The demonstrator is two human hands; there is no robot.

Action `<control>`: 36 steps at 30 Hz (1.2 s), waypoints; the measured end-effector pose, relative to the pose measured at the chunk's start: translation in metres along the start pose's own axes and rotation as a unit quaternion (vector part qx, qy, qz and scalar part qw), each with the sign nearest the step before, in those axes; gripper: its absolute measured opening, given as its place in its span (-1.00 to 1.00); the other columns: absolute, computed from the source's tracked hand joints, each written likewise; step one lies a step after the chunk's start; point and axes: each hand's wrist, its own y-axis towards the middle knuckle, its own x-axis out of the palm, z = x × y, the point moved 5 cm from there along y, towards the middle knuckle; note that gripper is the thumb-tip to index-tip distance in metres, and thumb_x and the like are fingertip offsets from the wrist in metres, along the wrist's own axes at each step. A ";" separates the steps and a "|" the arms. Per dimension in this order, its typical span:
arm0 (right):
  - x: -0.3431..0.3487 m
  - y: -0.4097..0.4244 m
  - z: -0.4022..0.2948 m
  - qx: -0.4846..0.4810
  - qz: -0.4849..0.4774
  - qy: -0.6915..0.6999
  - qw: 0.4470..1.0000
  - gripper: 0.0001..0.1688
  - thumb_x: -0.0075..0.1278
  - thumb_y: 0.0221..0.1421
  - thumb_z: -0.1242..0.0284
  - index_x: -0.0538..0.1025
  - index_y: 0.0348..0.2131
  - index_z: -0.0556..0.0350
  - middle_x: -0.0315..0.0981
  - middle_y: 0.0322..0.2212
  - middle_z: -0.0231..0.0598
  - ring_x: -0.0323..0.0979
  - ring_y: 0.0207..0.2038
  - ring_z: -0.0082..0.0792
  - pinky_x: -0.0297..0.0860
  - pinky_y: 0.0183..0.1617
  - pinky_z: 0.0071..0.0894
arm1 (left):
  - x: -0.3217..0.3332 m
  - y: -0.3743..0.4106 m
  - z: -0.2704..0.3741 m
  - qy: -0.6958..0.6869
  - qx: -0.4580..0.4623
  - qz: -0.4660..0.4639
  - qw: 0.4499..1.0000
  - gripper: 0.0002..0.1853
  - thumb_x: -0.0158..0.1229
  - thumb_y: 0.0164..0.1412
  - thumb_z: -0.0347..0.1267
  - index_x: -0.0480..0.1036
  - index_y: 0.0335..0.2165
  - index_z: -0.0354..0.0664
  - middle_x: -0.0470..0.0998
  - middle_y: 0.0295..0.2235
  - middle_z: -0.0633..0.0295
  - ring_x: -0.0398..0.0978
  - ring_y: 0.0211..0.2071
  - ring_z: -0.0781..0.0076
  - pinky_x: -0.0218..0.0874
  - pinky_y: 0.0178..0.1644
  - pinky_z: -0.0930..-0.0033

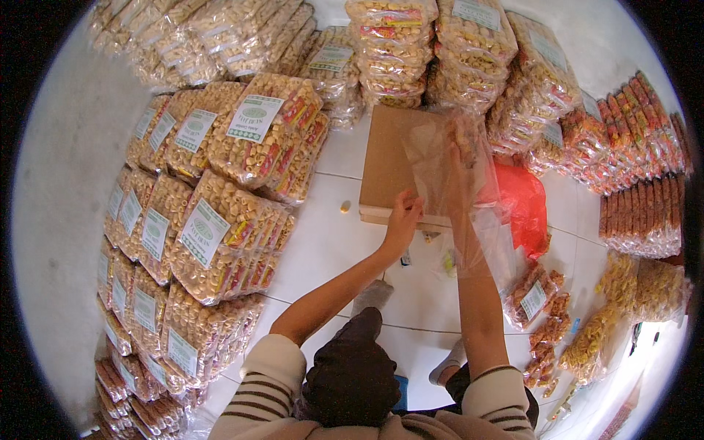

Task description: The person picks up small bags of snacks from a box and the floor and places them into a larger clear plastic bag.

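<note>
In front of me a closed cardboard box [388,159] rests on the white tiled floor. A clear plastic bag [434,159] lies over its right part. My left hand [406,210] is at the box's near edge by the bag, its fingers curled; whether it pinches the plastic cannot be told. My right hand [455,157] is inside the clear bag, above the box's right side, seen blurred through the film. Some reddish-brown snack pieces [467,137] show through the plastic beside its fingers. A red plastic bag [522,203] lies right of the box.
Stacked bags of ring-shaped snacks [236,236] stand at the left, with more stacks [390,55] behind the box. Packs of brown snacks [641,214] and yellow snacks [594,341] are at the right. A labelled pack [531,297] lies nearer. One loose snack piece [345,207] is on the floor.
</note>
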 end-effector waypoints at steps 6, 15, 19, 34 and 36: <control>0.005 0.004 0.000 -0.078 -0.015 0.027 0.996 -0.51 -0.08 0.02 0.45 0.25 -0.03 0.24 0.24 -0.07 -0.11 0.22 -0.04 -0.27 0.15 0.04 -0.46 | -0.003 0.009 -0.003 -0.045 -0.082 -0.013 0.996 -0.76 -0.01 0.15 -0.21 0.36 -0.38 -0.18 0.37 -0.50 0.38 0.27 -0.51 0.65 0.13 -0.40 0.60; 0.029 -0.003 0.011 -0.019 -0.048 0.108 0.993 -0.52 -0.12 0.01 0.45 0.25 -0.05 0.29 0.19 -0.04 0.03 0.16 0.01 -0.10 0.10 0.09 -0.26 | -0.015 -0.015 -0.004 -0.077 -0.085 0.047 0.992 -0.81 0.02 0.14 -0.29 0.35 -0.48 -0.20 0.33 -0.57 0.39 0.23 -0.55 0.67 0.13 -0.45 0.63; 0.028 -0.012 0.017 -0.030 -0.054 0.070 0.996 -0.54 -0.11 0.01 0.44 0.27 -0.07 0.27 0.19 -0.05 0.02 0.17 0.00 -0.10 0.11 0.08 -0.25 | -0.015 -0.012 0.002 -0.093 -0.062 0.062 0.992 -0.78 0.04 0.13 -0.28 0.29 -0.51 -0.21 0.35 -0.59 0.35 0.26 -0.56 0.65 0.16 -0.43 0.62; -0.033 -0.094 0.013 -0.167 -0.353 -0.348 0.852 -0.63 -0.11 0.00 0.44 0.34 -0.15 0.21 0.22 -0.09 -0.03 0.21 -0.06 -0.09 0.15 0.04 -0.20 | -0.022 0.022 -0.027 0.083 -0.009 0.117 0.990 -0.78 0.02 0.12 -0.28 0.31 -0.45 -0.23 0.34 -0.63 0.36 0.23 -0.68 0.63 0.09 -0.64 0.55; -0.086 -0.126 0.003 -0.153 -0.483 -0.325 0.798 -0.64 -0.11 0.00 0.44 0.35 -0.16 0.20 0.22 -0.09 -0.03 0.22 -0.06 -0.09 0.16 0.04 -0.19 | -0.020 0.027 -0.032 0.049 -0.043 0.062 0.996 -0.70 0.06 0.08 -0.24 0.31 -0.30 -0.24 0.40 -0.49 0.24 0.35 -0.49 0.47 0.22 -0.43 0.37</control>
